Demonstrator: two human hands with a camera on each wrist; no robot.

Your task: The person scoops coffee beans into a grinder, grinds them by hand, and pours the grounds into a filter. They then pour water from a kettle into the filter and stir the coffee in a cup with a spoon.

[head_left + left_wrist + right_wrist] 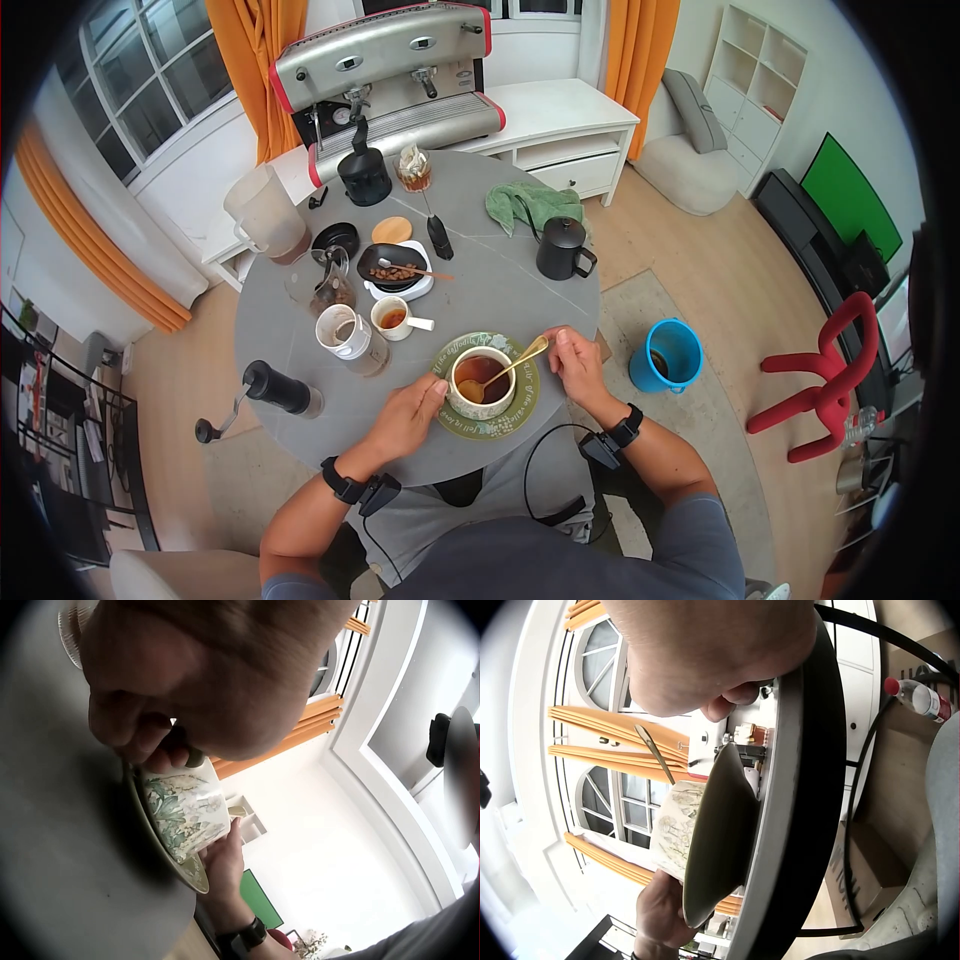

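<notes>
A patterned cup (455, 398) of reddish-brown liquid stands on a green saucer (527, 408) with pale lettering. My left hand (405, 418) grips the cup at its left side, where the handle is hidden by the fingers. A gold spoon (512, 364) leans in the cup, its bowl in the liquid and its handle pointing up right. Just beside the handle's end is my right hand (578, 365), fingers loosely curled. In the right wrist view the spoon's end (649, 741) shows free, apart from that hand. Floral print covers the cup's side (184, 810) in the left wrist view.
Beyond the saucer are a white mug (393, 318), a white jug (343, 330), a scale (418, 283) bearing a dark dish of beans, and a black kettle (565, 250). A hand grinder (280, 388) lies at left. A blue bucket (667, 357) stands on the floor at right.
</notes>
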